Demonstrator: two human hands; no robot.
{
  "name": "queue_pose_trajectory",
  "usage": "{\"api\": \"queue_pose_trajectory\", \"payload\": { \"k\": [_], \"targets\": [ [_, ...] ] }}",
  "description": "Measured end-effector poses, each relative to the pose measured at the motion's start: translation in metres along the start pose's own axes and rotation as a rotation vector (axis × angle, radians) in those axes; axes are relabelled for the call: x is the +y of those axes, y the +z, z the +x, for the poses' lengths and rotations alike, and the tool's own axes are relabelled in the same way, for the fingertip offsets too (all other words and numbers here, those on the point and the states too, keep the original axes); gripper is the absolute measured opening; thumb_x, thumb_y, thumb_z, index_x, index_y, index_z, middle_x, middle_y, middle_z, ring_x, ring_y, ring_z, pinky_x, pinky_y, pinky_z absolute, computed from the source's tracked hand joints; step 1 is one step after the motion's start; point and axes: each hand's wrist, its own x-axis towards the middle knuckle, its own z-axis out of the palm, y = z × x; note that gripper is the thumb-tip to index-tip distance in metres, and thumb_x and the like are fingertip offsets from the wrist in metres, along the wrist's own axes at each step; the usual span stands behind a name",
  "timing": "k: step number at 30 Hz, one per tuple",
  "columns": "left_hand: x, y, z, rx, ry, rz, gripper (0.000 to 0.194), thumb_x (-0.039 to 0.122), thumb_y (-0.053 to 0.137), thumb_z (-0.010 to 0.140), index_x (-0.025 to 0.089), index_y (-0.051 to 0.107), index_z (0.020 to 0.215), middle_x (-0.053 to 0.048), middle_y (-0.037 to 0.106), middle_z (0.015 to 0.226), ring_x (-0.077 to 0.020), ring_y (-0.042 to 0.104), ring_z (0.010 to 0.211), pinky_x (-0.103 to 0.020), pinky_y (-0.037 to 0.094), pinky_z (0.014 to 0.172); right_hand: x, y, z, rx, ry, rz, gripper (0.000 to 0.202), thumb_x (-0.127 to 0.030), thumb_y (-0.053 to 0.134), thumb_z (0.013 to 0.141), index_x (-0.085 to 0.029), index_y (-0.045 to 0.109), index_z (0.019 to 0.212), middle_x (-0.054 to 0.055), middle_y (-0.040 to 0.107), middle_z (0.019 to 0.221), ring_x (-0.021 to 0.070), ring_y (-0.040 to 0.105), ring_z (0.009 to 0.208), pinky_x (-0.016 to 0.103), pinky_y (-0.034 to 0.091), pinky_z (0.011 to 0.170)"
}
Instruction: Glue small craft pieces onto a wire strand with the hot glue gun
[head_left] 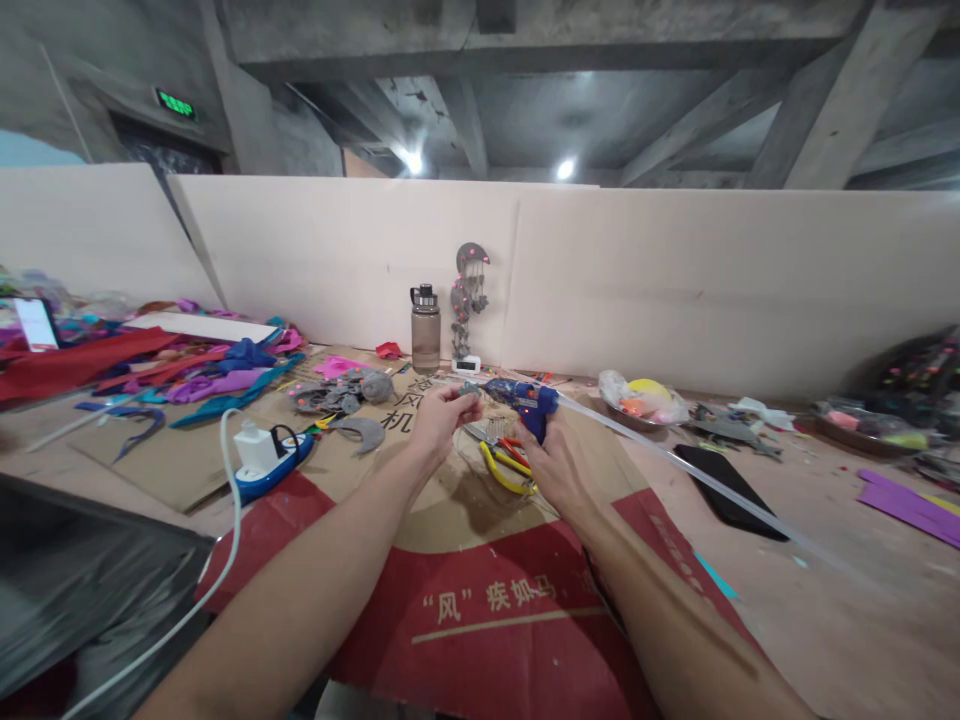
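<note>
My right hand (546, 455) is wrapped round the handle of a blue hot glue gun (525, 400), its nozzle pointing left. A long clear glue stick (645, 440) sticks out of the gun's back toward the lower right. Just left of the nozzle, my left hand (444, 415) pinches a small grey piece (470, 388), too small to make out fully. Nozzle and piece are very close; whether they touch I cannot tell. Below the hands lie yellow-handled pliers (506, 472) on a flattened cardboard box (495, 560).
A water bottle (426, 330) stands at the back beside a hanging grey moon ornament (471, 258). Grey felt pieces (341, 392) and a power strip (281, 465) with a white cable lie to the left. On the right are a black phone (727, 490) and a bowl (637, 415) of bagged items.
</note>
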Motion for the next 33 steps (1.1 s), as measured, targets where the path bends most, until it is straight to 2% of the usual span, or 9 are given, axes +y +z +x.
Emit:
{"api": "queue_pose_trajectory", "payload": {
  "k": [7,12,16,20,25,29,33],
  "targets": [
    [0.001,0.001,-0.003,-0.023,0.017,0.021,0.026,0.023,0.082,0.056,0.011,0.064,0.070,-0.002,0.063,0.063,-0.0099,0.059,0.057,-0.026,0.050,0.063,0.008,0.005,0.003,0.021,-0.001,0.023,0.036,-0.046,0.047,0.088,-0.019,0.059,0.107,0.007,0.067,0.090,0.0229,0.061,0.081,0.039,0.046,0.079],
    [0.001,0.001,-0.004,-0.031,0.030,0.020,0.026,0.023,0.082,0.057,0.011,0.064,0.071,-0.002,0.063,0.063,-0.0100,0.059,0.056,-0.026,0.050,0.062,0.007,0.005,0.002,0.059,-0.016,0.037,0.034,-0.045,0.049,0.086,-0.021,0.060,0.107,0.007,0.067,0.094,0.0239,0.061,0.085,0.039,0.046,0.083],
    [0.002,0.002,-0.005,-0.028,0.032,0.025,0.026,0.023,0.081,0.055,0.011,0.064,0.071,-0.001,0.062,0.063,-0.0098,0.058,0.056,-0.026,0.050,0.062,0.005,0.005,0.002,0.032,0.016,-0.025,0.037,-0.048,0.045,0.087,-0.019,0.060,0.103,0.009,0.067,0.090,0.0252,0.061,0.080,0.041,0.046,0.080],
    [0.003,0.003,-0.006,-0.025,0.045,0.035,0.027,0.023,0.082,0.055,0.011,0.064,0.071,-0.001,0.062,0.063,-0.0098,0.058,0.056,-0.026,0.050,0.062,0.003,0.004,0.001,0.055,-0.025,-0.021,0.035,-0.046,0.047,0.086,-0.018,0.058,0.105,0.012,0.066,0.095,0.0275,0.061,0.086,0.043,0.045,0.083],
    [0.003,0.003,-0.005,-0.016,0.064,0.043,0.025,0.023,0.081,0.057,0.011,0.064,0.071,-0.001,0.061,0.062,-0.0096,0.057,0.056,-0.026,0.050,0.062,-0.002,0.000,0.000,0.047,-0.030,-0.035,0.029,-0.044,0.050,0.084,-0.019,0.060,0.097,0.012,0.066,0.088,0.0280,0.060,0.078,0.044,0.045,0.078],
    [0.002,0.002,-0.005,-0.039,0.048,0.055,0.026,0.024,0.081,0.056,0.011,0.064,0.070,-0.001,0.062,0.064,-0.0099,0.057,0.057,-0.026,0.049,0.062,-0.003,0.001,0.000,0.050,-0.021,0.004,0.028,-0.042,0.050,0.084,-0.019,0.060,0.098,0.013,0.067,0.093,0.0291,0.061,0.084,0.043,0.044,0.081],
    [0.003,0.002,-0.005,-0.014,0.057,0.045,0.026,0.024,0.081,0.056,0.011,0.064,0.071,-0.001,0.062,0.064,-0.0105,0.058,0.056,-0.027,0.050,0.062,-0.004,0.001,0.000,0.049,-0.004,0.021,0.029,-0.042,0.050,0.084,-0.018,0.059,0.099,0.014,0.067,0.095,0.0301,0.062,0.087,0.043,0.044,0.083]
  ]
}}
